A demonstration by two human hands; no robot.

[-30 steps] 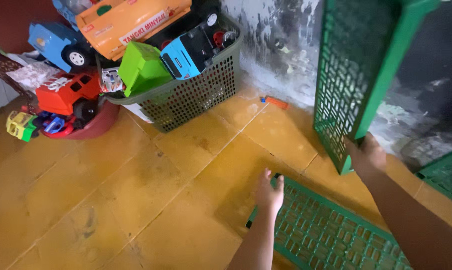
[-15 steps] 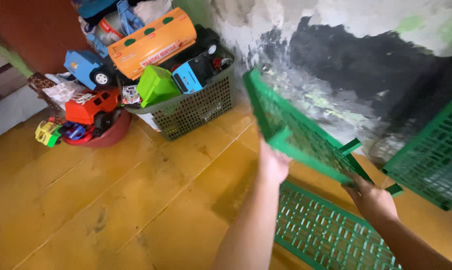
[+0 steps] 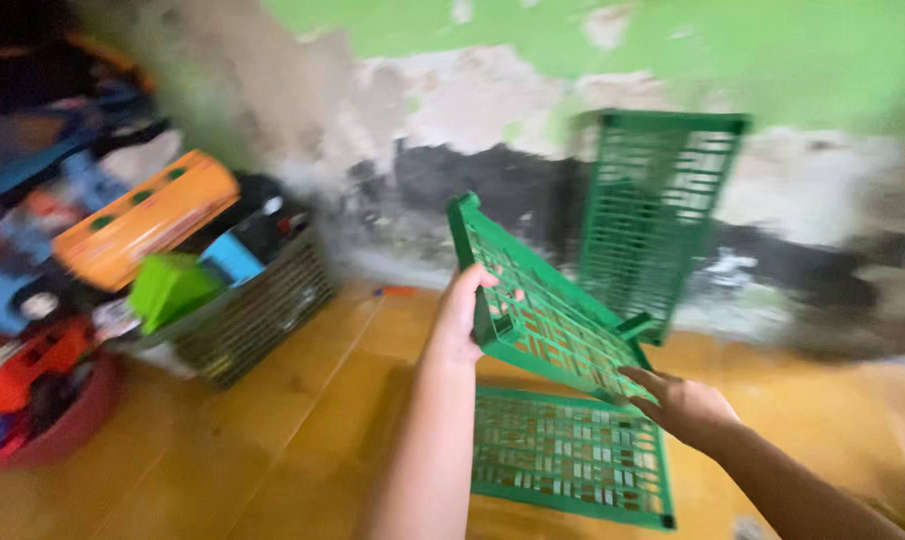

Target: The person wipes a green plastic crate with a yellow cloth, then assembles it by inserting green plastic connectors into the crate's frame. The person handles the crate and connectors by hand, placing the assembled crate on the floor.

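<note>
Green panel [image 3: 542, 310] now lower, level, between both hands.

three green lattice panels [image 3: 547, 320], one grey basket [image 3: 257, 315], one orange toy bus [image 3: 142, 215]

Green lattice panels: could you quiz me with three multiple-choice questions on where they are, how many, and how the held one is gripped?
1. Where is the flat panel?
A on the yellow floor
B in the basket
C hung on a hook

2. How many green panels show?
A one
B three
C five

3. How is the tilted panel held?
A by both hands
B by one hand
C by none

Answers: 1 A, it lies on the floor. 2 B, one held, one flat, one against the wall. 3 A, left hand and right hand touch its edges.
</note>
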